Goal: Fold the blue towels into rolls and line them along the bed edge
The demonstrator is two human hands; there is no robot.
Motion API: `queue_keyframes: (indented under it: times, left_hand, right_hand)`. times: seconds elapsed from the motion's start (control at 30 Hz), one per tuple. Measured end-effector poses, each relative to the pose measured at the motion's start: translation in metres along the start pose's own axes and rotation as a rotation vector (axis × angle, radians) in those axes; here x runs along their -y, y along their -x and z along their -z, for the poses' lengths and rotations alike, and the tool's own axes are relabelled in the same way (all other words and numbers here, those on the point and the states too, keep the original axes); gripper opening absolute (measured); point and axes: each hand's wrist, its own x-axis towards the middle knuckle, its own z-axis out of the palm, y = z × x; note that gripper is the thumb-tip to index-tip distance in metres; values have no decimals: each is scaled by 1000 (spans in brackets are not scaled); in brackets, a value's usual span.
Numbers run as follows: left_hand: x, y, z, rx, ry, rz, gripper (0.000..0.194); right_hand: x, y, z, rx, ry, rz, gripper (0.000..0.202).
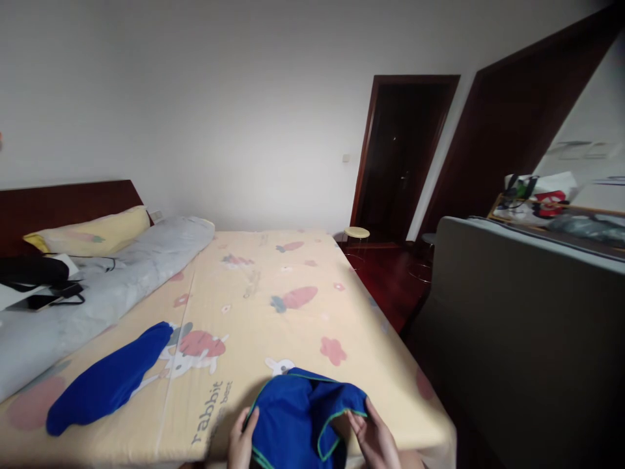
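Note:
A blue cloth (pixel 288 417) with green edging is held up in front of me at the near side of the bed. My left hand (pixel 241 436) pinches its left edge, thumb over the green trim. On the other side, my right hand (pixel 374 433) grips the right edge, where the fabric folds over and a green border curls inward. The cloth's lower part runs out of the picture. Farther left lies a long, bunched blue cloth bundle (pixel 110 378), flat on the bed and apart from both hands.
The bed (pixel 254 345) has a cream sheet printed with carrots and rabbits. At the left are a grey quilt (pixel 127 286), a yellow pillow (pixel 97 231) and black devices (pixel 49 286). A stool (pixel 357 232) stands by the dark door (pixel 407 156); a grey panel (pixel 517 326) rises at right.

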Motion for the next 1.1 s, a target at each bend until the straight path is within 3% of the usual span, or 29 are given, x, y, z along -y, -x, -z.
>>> queue_keyframes:
  times: [0.1,0.2,0.33,0.63,0.77,0.9,1.1]
  left_hand:
    - [-18,-11,9,-80,-12,-78,53]
    - [-43,-24,10,-78,-15,-147,55]
    - [-86,-41,6,-23,3,-264,60]
    - [-189,-83,1,85,-1,-513,45]
    - [-221,-93,15,68,21,-559,42]
    - [-244,-93,37,175,-19,-545,38]
    - [-267,-84,71,305,-104,-509,33]
  right_hand:
    - [16,0,10,5,-13,-5,29]
    - [31,-2,8,20,-82,-30,30]
    - [56,-11,-6,10,-133,22,35]
    - [131,-36,-48,60,-35,201,37]
    - [159,-45,-45,10,-32,248,34]
    - [180,-47,-29,-35,21,290,33]
    - [219,-28,-26,-47,360,415,42]
